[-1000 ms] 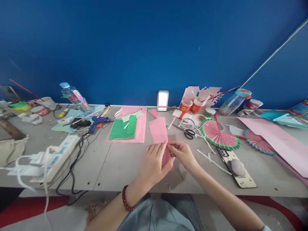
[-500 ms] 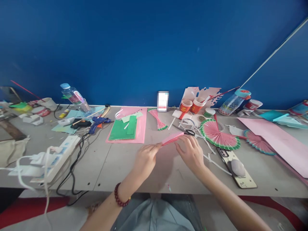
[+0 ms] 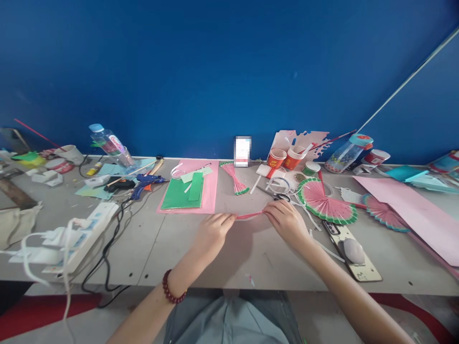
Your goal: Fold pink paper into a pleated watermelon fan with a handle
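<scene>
Between my two hands stretches a narrow strip of folded pink paper (image 3: 250, 216), seen nearly edge-on above the grey table. My left hand (image 3: 214, 235), below a dark red bead bracelet, pinches its left end. The right end is pinched by my right hand (image 3: 285, 217), whose fingers hide that tip. Just beyond my right hand lie black-handled scissors (image 3: 282, 196). A pleated pink paper piece with green ends (image 3: 235, 179) rests farther back. To the right lies an opened watermelon-coloured paper fan (image 3: 330, 203).
Green paper sheets (image 3: 179, 196) on a pink sheet (image 3: 210, 203) lie to the left, beside a blue glue gun (image 3: 146, 184) and a white power strip (image 3: 88, 234) with cables. Red paper cups (image 3: 277, 159) stand at the back. A phone (image 3: 358, 267) lies at right.
My hands have moved slightly apart, and the folded pink paper has tilted from a slanted, wider view to a thin, nearly level strip. My right fingers have closed onto its end.
</scene>
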`<state>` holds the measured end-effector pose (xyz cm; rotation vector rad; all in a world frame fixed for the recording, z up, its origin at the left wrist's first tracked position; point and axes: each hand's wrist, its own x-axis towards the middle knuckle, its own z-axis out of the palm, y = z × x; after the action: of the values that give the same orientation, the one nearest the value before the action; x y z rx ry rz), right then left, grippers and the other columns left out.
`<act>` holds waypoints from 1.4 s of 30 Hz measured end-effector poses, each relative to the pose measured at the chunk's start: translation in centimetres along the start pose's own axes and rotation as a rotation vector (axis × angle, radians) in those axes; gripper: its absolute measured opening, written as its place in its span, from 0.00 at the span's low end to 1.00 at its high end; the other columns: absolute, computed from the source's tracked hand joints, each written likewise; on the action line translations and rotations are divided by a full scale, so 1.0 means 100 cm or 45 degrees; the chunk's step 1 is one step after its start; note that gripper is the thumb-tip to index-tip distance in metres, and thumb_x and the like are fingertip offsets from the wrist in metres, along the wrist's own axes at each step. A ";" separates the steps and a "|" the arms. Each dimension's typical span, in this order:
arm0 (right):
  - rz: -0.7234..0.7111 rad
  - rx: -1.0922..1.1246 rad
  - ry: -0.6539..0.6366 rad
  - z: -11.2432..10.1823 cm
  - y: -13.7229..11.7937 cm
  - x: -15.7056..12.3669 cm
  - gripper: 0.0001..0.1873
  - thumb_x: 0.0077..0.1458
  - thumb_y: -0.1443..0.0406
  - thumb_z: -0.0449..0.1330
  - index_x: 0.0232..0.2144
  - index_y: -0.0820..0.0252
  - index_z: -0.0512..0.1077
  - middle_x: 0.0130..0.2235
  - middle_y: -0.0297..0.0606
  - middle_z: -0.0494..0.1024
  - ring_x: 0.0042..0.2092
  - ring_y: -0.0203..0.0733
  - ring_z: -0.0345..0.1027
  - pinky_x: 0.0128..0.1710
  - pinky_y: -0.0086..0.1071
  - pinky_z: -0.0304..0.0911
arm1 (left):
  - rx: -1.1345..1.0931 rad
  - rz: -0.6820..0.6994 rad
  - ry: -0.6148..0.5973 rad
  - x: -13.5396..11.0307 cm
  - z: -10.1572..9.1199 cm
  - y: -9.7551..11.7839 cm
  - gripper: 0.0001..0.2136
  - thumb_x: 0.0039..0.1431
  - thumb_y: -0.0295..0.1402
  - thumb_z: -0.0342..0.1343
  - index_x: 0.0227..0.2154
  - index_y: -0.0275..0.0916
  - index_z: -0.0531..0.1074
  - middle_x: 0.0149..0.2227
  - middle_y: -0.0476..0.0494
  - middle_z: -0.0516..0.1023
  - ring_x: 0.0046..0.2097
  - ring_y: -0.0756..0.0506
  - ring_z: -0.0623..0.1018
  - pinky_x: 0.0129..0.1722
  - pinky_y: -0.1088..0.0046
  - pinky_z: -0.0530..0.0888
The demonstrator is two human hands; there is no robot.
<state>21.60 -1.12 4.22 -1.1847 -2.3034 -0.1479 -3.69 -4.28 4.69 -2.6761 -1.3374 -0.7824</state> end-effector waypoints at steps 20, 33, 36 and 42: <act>-0.495 -0.273 -0.047 0.037 0.052 -0.003 0.11 0.60 0.71 0.49 0.38 0.61 0.72 0.35 0.42 0.76 0.38 0.41 0.66 0.38 0.35 0.61 | 0.293 0.186 0.084 0.012 0.046 -0.066 0.09 0.63 0.27 0.45 0.33 0.38 0.70 0.33 0.44 0.74 0.36 0.46 0.73 0.38 0.68 0.68; 0.000 0.151 -0.091 0.042 0.052 -0.007 0.11 0.61 0.64 0.50 0.37 0.59 0.72 0.37 0.41 0.76 0.38 0.40 0.71 0.38 0.32 0.67 | -0.165 0.028 0.028 0.000 0.043 -0.075 0.07 0.62 0.32 0.49 0.38 0.38 0.70 0.37 0.44 0.74 0.40 0.46 0.72 0.42 0.67 0.69; 0.018 0.313 -0.095 0.042 0.055 -0.007 0.10 0.59 0.60 0.54 0.38 0.58 0.72 0.38 0.42 0.75 0.40 0.41 0.71 0.40 0.35 0.69 | -0.199 -0.006 0.096 -0.001 0.043 -0.078 0.07 0.63 0.32 0.48 0.35 0.39 0.71 0.35 0.45 0.74 0.38 0.48 0.72 0.40 0.68 0.70; -0.004 0.319 -0.085 0.045 0.059 -0.012 0.12 0.60 0.60 0.51 0.39 0.57 0.73 0.39 0.43 0.76 0.41 0.42 0.72 0.42 0.37 0.69 | -0.211 -0.061 0.123 -0.001 0.046 -0.082 0.07 0.62 0.29 0.50 0.32 0.39 0.72 0.32 0.47 0.74 0.37 0.48 0.72 0.39 0.71 0.69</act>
<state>24.92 3.08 -1.09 -1.0719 -2.3004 0.1774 -8.05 1.93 -0.76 -2.6960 -1.3752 -1.0580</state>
